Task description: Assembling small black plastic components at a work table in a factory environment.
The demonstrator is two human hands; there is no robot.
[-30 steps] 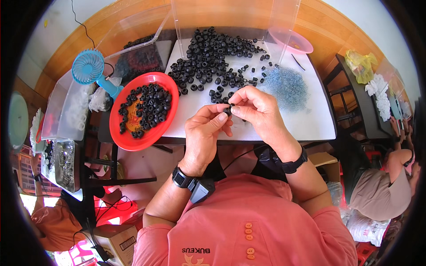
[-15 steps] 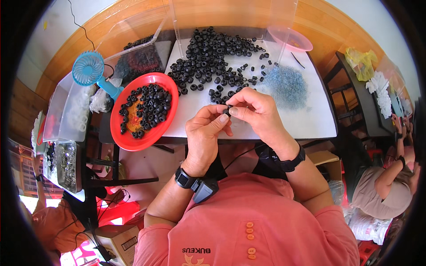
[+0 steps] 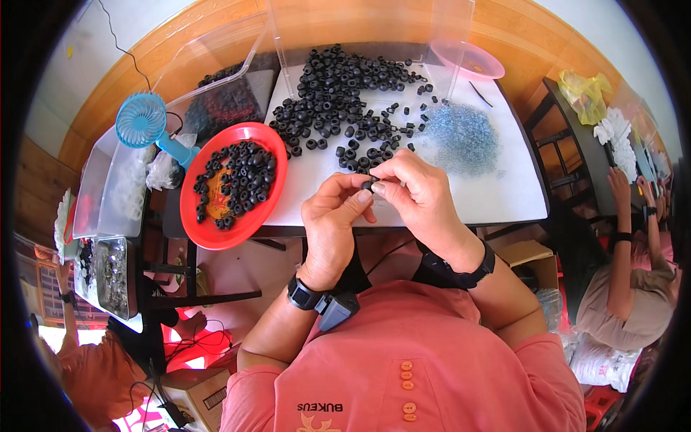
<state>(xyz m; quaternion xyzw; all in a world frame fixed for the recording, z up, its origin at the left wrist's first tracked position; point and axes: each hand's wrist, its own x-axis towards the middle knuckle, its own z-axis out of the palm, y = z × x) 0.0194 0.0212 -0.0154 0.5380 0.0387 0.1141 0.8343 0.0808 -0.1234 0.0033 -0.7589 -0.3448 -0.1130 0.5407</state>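
Both my hands meet above the table's front edge. My left hand point(image 3: 332, 219) pinches a small black bead point(image 3: 369, 185) between thumb and fingers. From the other side, my right hand point(image 3: 421, 194) closes its thumb and forefinger on the same bead, whose details are mostly hidden by the fingertips. Just beyond the hands spreads a large heap of black beads point(image 3: 331, 93), with holes showing in many of them. A red oval plate point(image 3: 193, 194) to the left holds several more. Right of the heap lies a mound of tiny pale blue beads point(image 3: 461, 137).
A white sheet point(image 3: 515, 194) covers the tabletop. Clear plastic bins point(image 3: 101, 183) and a blue handheld fan point(image 3: 142, 120) stand at left. A pink plate point(image 3: 469, 59) sits at the far right. Other people point(image 3: 626, 288) work at side tables on both sides.
The view has shifted slightly. My hands keep their pinch on the bead with little movement, while the person at the right has moved their arms.
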